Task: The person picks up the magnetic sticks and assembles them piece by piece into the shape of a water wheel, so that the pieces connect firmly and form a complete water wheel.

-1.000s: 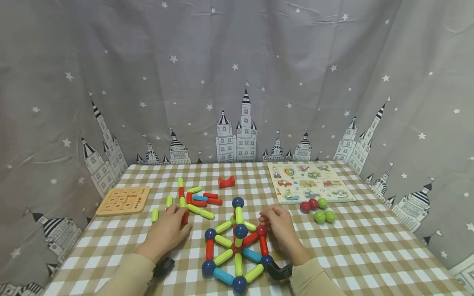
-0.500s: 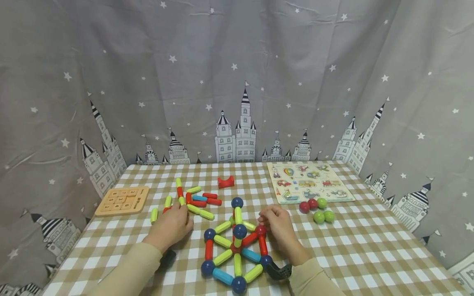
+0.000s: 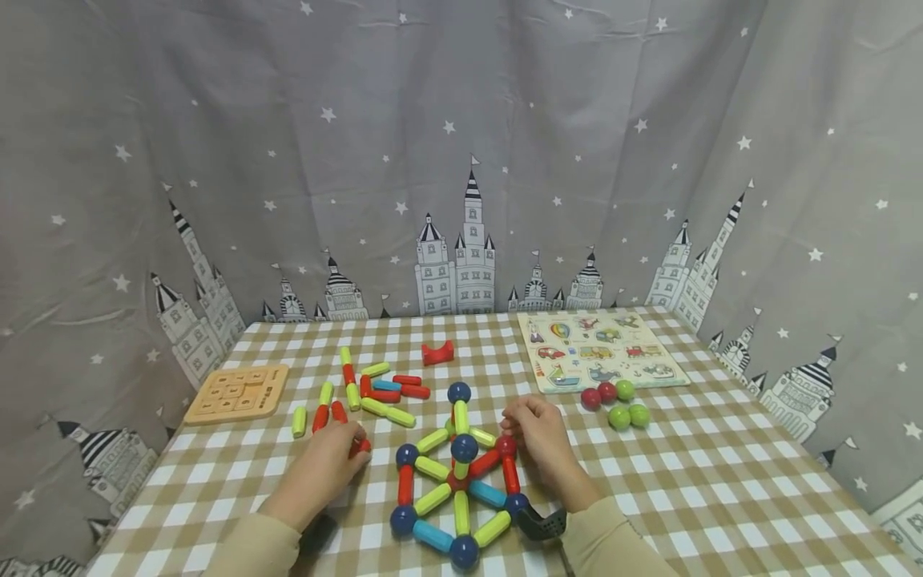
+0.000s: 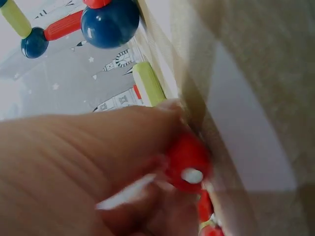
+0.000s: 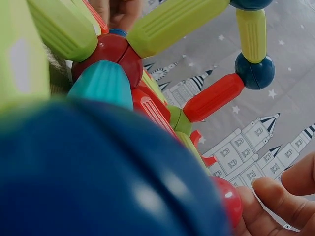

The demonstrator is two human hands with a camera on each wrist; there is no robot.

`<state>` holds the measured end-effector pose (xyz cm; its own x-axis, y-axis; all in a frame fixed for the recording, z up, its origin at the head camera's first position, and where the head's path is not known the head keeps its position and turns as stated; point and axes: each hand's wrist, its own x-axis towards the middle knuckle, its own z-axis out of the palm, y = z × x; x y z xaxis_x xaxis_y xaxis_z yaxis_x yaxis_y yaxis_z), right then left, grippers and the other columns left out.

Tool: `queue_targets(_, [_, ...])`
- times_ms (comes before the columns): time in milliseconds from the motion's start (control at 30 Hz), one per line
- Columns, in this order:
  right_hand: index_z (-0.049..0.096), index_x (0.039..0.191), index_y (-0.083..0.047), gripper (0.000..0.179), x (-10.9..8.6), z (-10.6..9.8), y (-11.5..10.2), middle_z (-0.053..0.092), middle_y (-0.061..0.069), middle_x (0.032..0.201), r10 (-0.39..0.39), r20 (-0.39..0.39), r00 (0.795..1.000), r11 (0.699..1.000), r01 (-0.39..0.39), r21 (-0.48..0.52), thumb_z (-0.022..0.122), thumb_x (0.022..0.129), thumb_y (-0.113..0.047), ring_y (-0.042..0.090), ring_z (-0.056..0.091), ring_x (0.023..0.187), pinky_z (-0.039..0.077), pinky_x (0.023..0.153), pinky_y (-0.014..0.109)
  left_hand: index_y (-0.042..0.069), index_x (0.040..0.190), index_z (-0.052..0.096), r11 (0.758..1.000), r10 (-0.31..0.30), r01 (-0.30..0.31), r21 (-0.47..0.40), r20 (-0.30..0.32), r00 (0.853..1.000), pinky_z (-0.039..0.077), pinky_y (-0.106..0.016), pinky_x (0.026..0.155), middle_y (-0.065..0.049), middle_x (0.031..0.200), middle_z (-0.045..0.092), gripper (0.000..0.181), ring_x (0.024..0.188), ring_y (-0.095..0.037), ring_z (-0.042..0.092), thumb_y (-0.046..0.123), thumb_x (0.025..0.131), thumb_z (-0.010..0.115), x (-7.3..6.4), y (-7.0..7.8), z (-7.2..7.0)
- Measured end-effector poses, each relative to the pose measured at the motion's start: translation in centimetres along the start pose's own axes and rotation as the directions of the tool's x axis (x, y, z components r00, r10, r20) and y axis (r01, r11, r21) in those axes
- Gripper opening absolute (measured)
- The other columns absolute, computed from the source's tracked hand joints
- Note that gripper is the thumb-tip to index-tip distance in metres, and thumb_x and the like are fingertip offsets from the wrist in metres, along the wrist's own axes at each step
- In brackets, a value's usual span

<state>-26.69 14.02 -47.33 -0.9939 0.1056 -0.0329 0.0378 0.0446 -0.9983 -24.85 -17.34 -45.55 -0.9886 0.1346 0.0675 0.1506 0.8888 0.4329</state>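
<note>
In the head view my left hand (image 3: 322,466) is left of a built wheel of magnetic rods and balls, low over the cloth. Its thumb and fingers pinch a red magnetic rod (image 4: 188,164), whose white-tipped end shows in the left wrist view. My right hand (image 3: 542,441) lies beside the wheel's red ball (image 3: 506,446), fingers loosely bent. In the right wrist view a finger seems to touch that red ball (image 5: 229,199). The wheel has a red hub (image 3: 458,479), blue corner balls (image 3: 465,552) and yellow-green, red and blue rods. Two raised blue balls (image 3: 464,448) stand above it.
Loose red, yellow-green and blue rods (image 3: 387,411) lie beyond my left hand. A red curved piece (image 3: 437,353) sits behind them. A wooden number puzzle (image 3: 235,393) is at left. A picture puzzle board (image 3: 602,353) and several red and green balls (image 3: 618,417) are at right.
My left hand has drawn back slightly toward me from the loose rods, with a red rod in its fingers. My right hand stays by the red ball. The head view has shifted a little.
</note>
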Motion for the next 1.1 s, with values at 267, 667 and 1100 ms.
queue_targets(267, [0.068,0.101,0.006,0.022,0.1,-0.1,0.0,0.07,0.011,0.084,-0.008,-0.001,1.0,1.0,0.008,-0.021,0.057,0.099,-0.013,0.017,0.067,0.074,0.057,0.07,0.028,0.015,0.123,0.069,0.879,0.114,-0.144,-0.455,-0.093,0.989,0.06,-0.033,0.086,0.003,0.111,0.072,0.034,0.104,-0.015,0.069,0.015,0.091,0.08,-0.3,3.0,0.0])
queue_targets(667, [0.068,0.1,0.006,0.023,0.1,-0.1,0.3,0.071,0.013,0.085,-0.034,0.004,0.999,0.999,0.034,-0.029,0.057,0.099,-0.013,0.016,0.067,0.074,0.058,0.068,0.03,0.013,0.12,0.068,0.849,0.218,-0.231,-0.475,-0.085,0.972,0.06,-0.026,0.083,0.001,0.113,0.069,0.035,0.108,-0.021,0.069,0.013,0.088,0.082,-0.4,2.5,1.6])
queue_targets(1100, [0.069,0.1,0.005,0.021,-0.2,0.0,-0.3,0.071,0.013,0.086,-0.011,-0.001,1.0,0.999,0.011,-0.05,0.057,0.099,-0.013,0.017,0.067,0.074,0.057,0.071,0.029,-0.007,0.124,0.061,0.996,-0.093,0.09,-0.025,-0.172,0.981,0.05,-0.045,0.07,-0.017,0.093,0.062,0.044,0.083,-0.028,0.057,0.016,0.09,0.078,1.0,-5.0,-1.7])
